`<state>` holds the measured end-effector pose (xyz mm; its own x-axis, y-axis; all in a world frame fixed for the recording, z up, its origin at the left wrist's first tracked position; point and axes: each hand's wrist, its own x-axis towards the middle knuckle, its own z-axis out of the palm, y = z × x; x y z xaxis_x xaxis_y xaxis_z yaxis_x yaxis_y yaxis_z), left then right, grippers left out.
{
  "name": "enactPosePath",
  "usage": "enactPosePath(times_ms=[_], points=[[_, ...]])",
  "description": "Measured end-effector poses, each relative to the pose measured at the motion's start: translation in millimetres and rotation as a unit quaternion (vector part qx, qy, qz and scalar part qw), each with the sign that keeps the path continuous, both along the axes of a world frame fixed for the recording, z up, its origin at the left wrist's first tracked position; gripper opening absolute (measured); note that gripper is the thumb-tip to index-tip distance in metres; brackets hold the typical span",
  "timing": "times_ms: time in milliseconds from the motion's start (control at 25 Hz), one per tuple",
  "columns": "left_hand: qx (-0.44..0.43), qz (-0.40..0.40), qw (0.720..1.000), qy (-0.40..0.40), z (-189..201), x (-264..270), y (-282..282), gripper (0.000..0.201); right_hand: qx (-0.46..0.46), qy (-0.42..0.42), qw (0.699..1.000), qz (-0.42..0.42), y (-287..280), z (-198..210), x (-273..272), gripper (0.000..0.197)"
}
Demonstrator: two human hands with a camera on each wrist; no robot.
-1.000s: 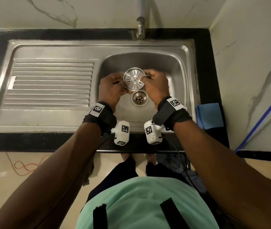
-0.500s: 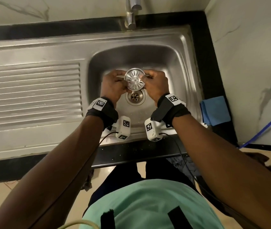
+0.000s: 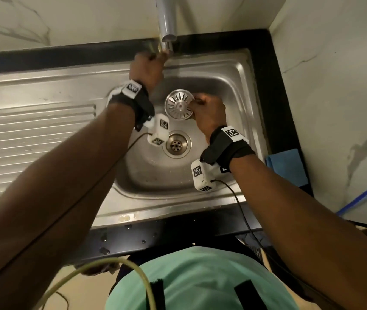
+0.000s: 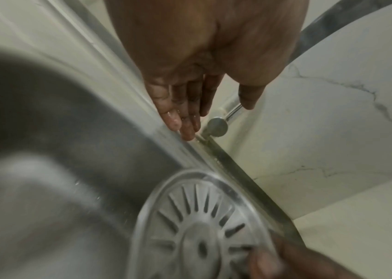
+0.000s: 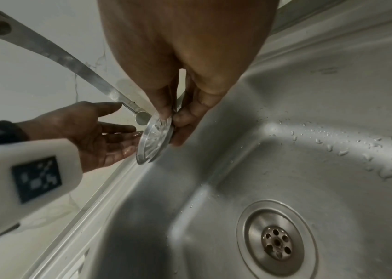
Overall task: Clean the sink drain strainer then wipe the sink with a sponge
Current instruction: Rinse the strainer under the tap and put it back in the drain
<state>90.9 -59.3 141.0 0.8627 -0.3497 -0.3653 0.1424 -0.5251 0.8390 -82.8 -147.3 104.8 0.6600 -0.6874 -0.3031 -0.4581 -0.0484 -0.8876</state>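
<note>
The round steel drain strainer [image 3: 179, 104] is held on edge above the sink bowl [image 3: 229, 90]. My right hand [image 3: 202, 107] pinches its right rim between thumb and fingers; the right wrist view shows that pinch [image 5: 172, 118] on the strainer [image 5: 154, 140]. My left hand [image 3: 148, 67] is off the strainer and reaches up to the tap base at the back of the sink. Its fingers [image 4: 185, 122] are straight and wet, beside the tap's small lever [image 4: 217, 126], holding nothing. The open drain [image 3: 176, 144] lies below the strainer.
The tap spout [image 3: 167, 19] juts out over the bowl from the back wall. A blue cloth or sponge [image 3: 286, 166] lies on the black counter to the right of the sink. The ribbed draining board [image 3: 32, 135] lies left. Water drops dot the bowl [image 5: 343, 151].
My left hand has let go of the strainer and moved up and back to the tap base. The right hand alone now holds the strainer, a little higher over the bowl.
</note>
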Motion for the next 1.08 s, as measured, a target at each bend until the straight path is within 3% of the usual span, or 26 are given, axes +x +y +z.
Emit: enactPosePath(times_ms=[200, 320, 440, 720, 880, 1080], points=[[0.073, -0.025, 0.996, -0.051, 45, 19, -26, 0.035, -0.007, 0.008, 1.000, -0.002, -6, 2, 17, 0.022], [0.160, -0.077, 0.980, -0.095, 42, 25, -24, 0.043, 0.020, -0.005, 1.000, -0.002, -6, 4, 26, 0.019], [0.075, -0.066, 0.994, -0.031, 40, 28, -20, 0.022, 0.027, -0.013, 1.000, 0.005, -6, 5, 33, 0.019], [-0.001, -0.095, 0.995, -0.010, 37, 27, -12, 0.026, 0.061, -0.022, 0.998, 0.001, -3, 6, 38, 0.020], [-0.042, -0.088, 0.994, 0.043, 40, 26, -9, 0.024, 0.074, -0.012, 0.997, -0.002, 2, 3, 39, 0.021], [0.036, -0.083, 0.996, -0.020, 41, 22, -13, 0.032, 0.070, 0.000, 0.997, 0.013, 4, -15, 42, 0.036]])
